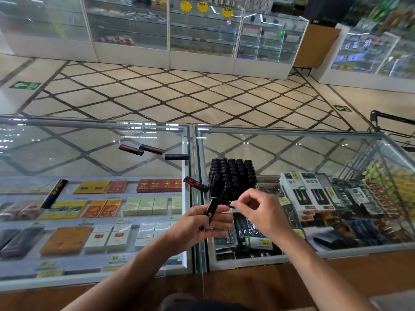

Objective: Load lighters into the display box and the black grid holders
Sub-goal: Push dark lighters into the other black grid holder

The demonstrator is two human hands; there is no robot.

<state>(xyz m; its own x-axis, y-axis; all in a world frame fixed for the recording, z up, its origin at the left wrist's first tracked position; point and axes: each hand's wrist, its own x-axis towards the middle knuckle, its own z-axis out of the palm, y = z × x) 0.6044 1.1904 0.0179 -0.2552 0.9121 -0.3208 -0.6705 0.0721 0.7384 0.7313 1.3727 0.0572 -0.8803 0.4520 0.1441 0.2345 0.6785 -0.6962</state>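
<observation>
1. L hand (pixel 202 223), lower centre: grip closed round a black lighter w/ gold mark (pixel 211 208), held near upright, top end poking above the fingers.
2. R hand (pixel 258 209), just right of it: thumb + forefinger pinch a small pale strip (pixel 227 211) right beside the held lighter. What the strip is, can't tell. Other fingers curled.
3. Black grid holder (pixel 232 173), centre of frame, stands on the glass worktop (pixel 89 153) just above both hands. It is packed w/ rows of black lighters, upright, caps up.
4. Loose ones lying flat on the glass:
   - red-print lighter (pixel 196 184), just left of the holder, tilted
   - upper-left lighter (pixel 131 150) w/ its neighbour (pixel 151 149) close by, centre-left
   - dark lighter (pixel 176 157), right of those two
   - gold-print lighter (pixel 54 193), far left, diagonal
5. Under the glass, left: shelves of cigarette packs (pixel 101 207). Under the glass, right: packaged goods (pixel 314 194).
6. Top of frame: tiled floor (pixel 179 93) w/ glass cabinets (pixel 202 37) beyond it. Cart handle (pixel 393 118) at right edge.
</observation>
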